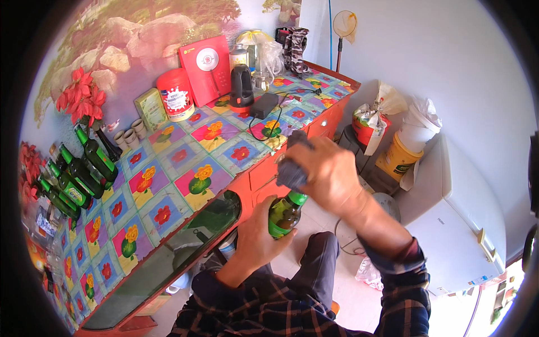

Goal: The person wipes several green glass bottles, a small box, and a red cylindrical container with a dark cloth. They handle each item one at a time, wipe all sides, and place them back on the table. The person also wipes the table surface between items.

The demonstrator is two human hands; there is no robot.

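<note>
My left hand [257, 240] is wrapped around the body of a green glass bottle [283, 217], which tilts over the floor in front of the cabinet. In my right hand [330, 170] is a bunched dark grey cloth [293, 170], pressed over the neck and mouth of that bottle. The mouth is hidden by the cloth. Several similar green glass bottles stand at the left of the cabinet top, one of them a green bottle [96, 153] close to a dark vase.
A red cabinet [269, 172] with a flowered tablecloth [210, 156] runs along the wall. On it are a red-lidded tub [176, 94], a red box [206, 69], a black power adapter [264, 105] and paper cups [130, 137]. A white Haier chest freezer [450, 223] stands at right, near stacked buckets [400, 156].
</note>
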